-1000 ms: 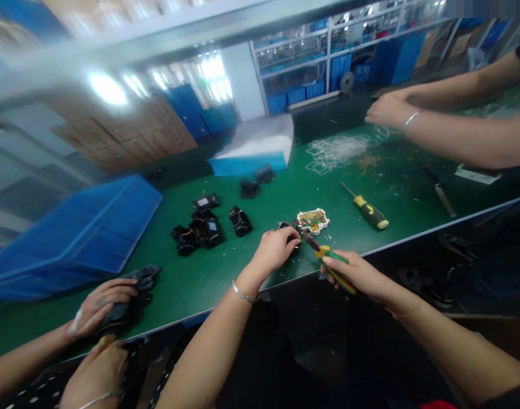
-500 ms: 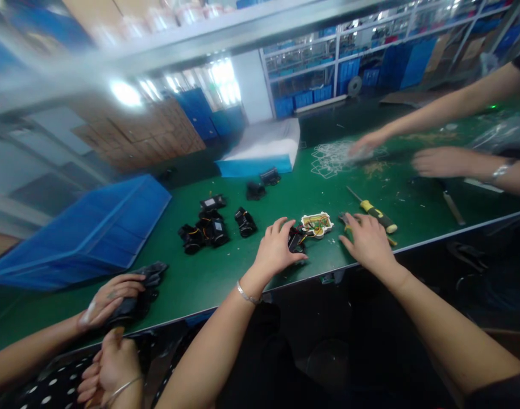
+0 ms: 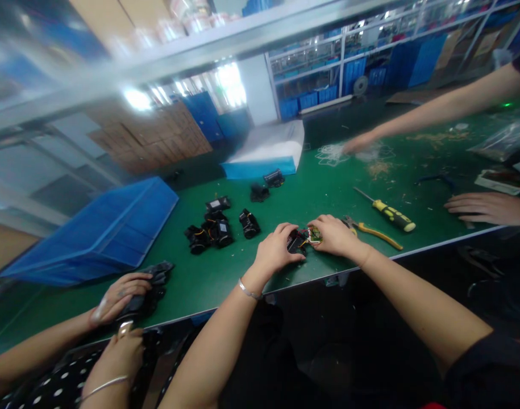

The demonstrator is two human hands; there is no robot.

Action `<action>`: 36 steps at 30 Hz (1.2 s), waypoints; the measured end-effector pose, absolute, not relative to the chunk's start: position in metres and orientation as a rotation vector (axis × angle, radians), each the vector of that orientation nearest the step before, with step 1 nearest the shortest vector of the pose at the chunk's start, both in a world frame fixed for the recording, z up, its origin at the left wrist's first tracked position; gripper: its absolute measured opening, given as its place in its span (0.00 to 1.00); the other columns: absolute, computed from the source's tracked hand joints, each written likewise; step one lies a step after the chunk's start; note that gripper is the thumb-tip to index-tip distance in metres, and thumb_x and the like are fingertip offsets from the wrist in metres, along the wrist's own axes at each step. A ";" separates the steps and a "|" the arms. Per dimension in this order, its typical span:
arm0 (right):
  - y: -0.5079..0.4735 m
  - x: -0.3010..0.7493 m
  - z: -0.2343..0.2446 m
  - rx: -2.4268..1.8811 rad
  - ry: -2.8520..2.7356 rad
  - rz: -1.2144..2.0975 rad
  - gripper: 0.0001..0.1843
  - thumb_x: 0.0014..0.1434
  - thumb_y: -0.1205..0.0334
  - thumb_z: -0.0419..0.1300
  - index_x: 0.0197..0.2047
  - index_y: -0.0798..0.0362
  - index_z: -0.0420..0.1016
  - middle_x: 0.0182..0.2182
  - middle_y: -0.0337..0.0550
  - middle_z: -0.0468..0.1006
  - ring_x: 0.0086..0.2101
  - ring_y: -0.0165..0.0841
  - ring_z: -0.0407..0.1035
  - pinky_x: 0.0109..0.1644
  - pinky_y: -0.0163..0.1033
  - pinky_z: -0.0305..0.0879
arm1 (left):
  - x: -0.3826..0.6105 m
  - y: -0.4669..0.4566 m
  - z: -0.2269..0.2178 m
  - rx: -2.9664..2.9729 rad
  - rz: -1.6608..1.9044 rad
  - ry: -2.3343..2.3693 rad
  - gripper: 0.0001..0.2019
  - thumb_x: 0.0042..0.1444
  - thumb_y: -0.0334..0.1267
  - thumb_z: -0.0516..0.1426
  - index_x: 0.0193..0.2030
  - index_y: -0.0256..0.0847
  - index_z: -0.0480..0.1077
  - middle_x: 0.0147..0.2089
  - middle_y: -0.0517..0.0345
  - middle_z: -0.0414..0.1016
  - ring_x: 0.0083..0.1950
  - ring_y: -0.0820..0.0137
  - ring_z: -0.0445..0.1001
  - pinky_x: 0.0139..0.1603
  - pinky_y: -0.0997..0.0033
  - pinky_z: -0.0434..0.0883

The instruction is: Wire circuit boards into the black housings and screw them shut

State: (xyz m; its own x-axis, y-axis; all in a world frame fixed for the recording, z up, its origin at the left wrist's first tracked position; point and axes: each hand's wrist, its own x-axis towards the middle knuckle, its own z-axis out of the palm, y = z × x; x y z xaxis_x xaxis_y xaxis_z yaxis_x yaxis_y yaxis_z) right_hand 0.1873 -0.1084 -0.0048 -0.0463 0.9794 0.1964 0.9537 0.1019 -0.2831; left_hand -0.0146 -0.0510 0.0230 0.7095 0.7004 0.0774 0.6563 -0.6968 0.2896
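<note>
Half-curled, the left hand (image 3: 277, 248) grasps a black casing (image 3: 295, 243) while the right hand (image 3: 334, 236), nearly closed, grips a wired circuit board (image 3: 314, 235) near yellow-handled pliers (image 3: 377, 231).

Black plastic housing (image 3: 296, 243): your left hand (image 3: 277, 247) is covering part. Green, white-edged circuit board (image 3: 314, 234): your right hand (image 3: 334, 234) is hiding most. Thin white wire loops (image 3: 331, 154): a co-worker's outstretched bare hand (image 3: 357, 143), itself blurring, is obscuring some. White labels (image 3: 223, 226) on black cylindrical units (image 3: 220, 238): showing too small for you to read. Pale grey overhead shelf (image 3: 157, 60): blurring leftward, running out past the left edge.
</note>
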 end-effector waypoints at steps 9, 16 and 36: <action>-0.181 0.192 0.021 -1.779 -2.136 0.010 0.26 0.48 0.64 0.62 0.53 0.51 0.71 0.42 0.49 0.69 0.43 0.42 0.62 0.48 0.44 0.60 | -0.029 -0.037 0.032 2.845 0.329 1.371 0.40 0.40 0.44 0.68 0.61 0.62 0.57 0.66 0.63 0.55 0.50 0.54 0.64 0.42 0.57 0.72; -0.203 0.176 0.039 -1.724 -2.250 0.037 0.31 0.49 0.63 0.61 0.58 0.57 0.66 0.40 0.51 0.70 0.42 0.43 0.63 0.48 0.44 0.62 | -0.020 -0.037 0.032 2.936 0.316 1.339 0.41 0.39 0.43 0.69 0.61 0.64 0.58 0.66 0.67 0.56 0.48 0.53 0.63 0.39 0.56 0.72; -0.143 0.199 0.008 -1.859 -2.093 -0.165 0.32 0.46 0.65 0.65 0.56 0.59 0.68 0.51 0.58 0.69 0.53 0.50 0.60 0.57 0.53 0.56 | -0.041 -0.019 0.013 2.540 0.450 1.008 0.47 0.41 0.25 0.64 0.67 0.55 0.50 0.72 0.53 0.40 0.67 0.51 0.55 0.64 0.50 0.61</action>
State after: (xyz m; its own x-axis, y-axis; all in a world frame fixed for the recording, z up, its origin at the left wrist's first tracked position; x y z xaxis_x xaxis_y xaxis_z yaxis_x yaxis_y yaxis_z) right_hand 0.1995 -0.1429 0.0076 -0.0892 0.9423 0.3226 0.9812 0.1388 -0.1341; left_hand -0.0410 -0.0191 0.0133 0.6931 0.7039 0.1552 0.5859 -0.6755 0.4477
